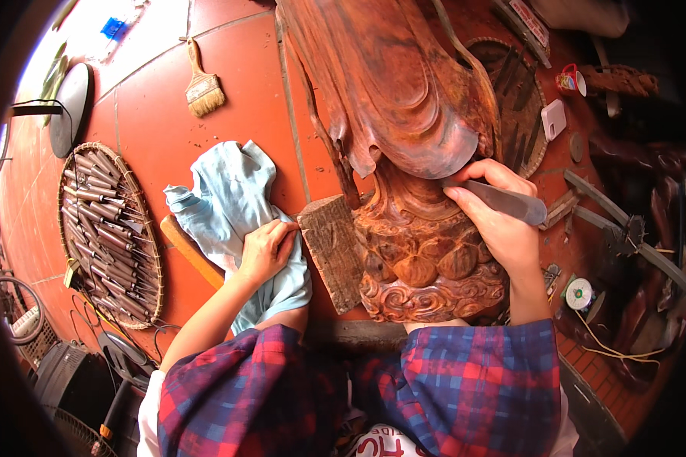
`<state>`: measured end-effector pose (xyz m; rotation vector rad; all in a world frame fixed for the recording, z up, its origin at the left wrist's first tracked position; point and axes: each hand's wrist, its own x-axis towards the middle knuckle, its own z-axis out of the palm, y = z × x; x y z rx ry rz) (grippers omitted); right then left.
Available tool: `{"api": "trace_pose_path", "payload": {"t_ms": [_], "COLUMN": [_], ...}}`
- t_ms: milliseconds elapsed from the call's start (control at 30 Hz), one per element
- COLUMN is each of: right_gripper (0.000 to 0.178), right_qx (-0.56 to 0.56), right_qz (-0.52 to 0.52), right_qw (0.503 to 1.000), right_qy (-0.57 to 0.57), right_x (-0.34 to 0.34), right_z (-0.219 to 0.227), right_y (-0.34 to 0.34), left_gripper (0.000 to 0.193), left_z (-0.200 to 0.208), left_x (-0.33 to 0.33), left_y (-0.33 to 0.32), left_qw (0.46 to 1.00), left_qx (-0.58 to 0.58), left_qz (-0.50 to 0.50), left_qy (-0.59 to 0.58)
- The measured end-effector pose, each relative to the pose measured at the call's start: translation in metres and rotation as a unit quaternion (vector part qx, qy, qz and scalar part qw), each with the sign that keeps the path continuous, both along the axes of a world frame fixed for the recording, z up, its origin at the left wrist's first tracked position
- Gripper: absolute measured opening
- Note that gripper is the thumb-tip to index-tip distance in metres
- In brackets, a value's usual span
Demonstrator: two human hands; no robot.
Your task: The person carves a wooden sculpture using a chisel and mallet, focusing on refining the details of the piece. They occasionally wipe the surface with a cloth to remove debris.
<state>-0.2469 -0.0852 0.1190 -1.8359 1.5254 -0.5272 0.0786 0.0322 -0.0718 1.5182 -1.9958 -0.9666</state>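
Observation:
A large reddish-brown carved wooden statue [404, 137] lies on the red tiled floor, its ornate base [427, 266] toward me. My right hand [499, 217] grips a grey metal chisel [507, 202], whose tip is against the carving just above the base. My left hand [265, 247] rests fingers-down on a crumpled light-blue cloth [229, 206] left of the statue. A rough wooden block [331, 247] leans against the left side of the base. A wooden handle [190, 251] pokes out from under the cloth.
A round woven tray [149, 236] with several carving chisels sits at far left. A paintbrush [202, 84] lies on the tiles above the cloth. Another woven tray [522, 99] with tools is behind the statue. Cables, a fan and clutter ring the edges.

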Motion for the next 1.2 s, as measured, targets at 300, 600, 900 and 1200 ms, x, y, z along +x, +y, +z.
{"api": "trace_pose_path", "payload": {"t_ms": [300, 600, 900, 1200], "right_gripper": [0.008, 0.004, 0.005, 0.003], "right_qx": [0.047, 0.081, 0.052, 0.046], "right_qz": [-0.088, -0.108, -0.077, -0.089], "right_qw": [0.988, 0.976, 0.983, 0.980], "right_qy": [-0.117, -0.173, -0.161, -0.170], "right_x": [-0.006, -0.010, -0.013, -0.013], "right_z": [-0.021, -0.024, -0.026, -0.026], "right_y": [0.002, 0.001, 0.003, 0.002], "left_gripper": [0.012, 0.012, 0.013, 0.011], "left_z": [-0.002, -0.003, -0.002, -0.006], "left_x": [-0.003, -0.002, -0.004, -0.003], "left_y": [0.001, 0.000, 0.001, 0.001], "left_qw": [1.000, 1.000, 1.000, 1.000], "left_qx": [0.001, -0.006, 0.002, -0.014], "left_qz": [0.014, 0.010, 0.013, 0.010], "left_qy": [-0.006, -0.014, -0.020, -0.019]}}
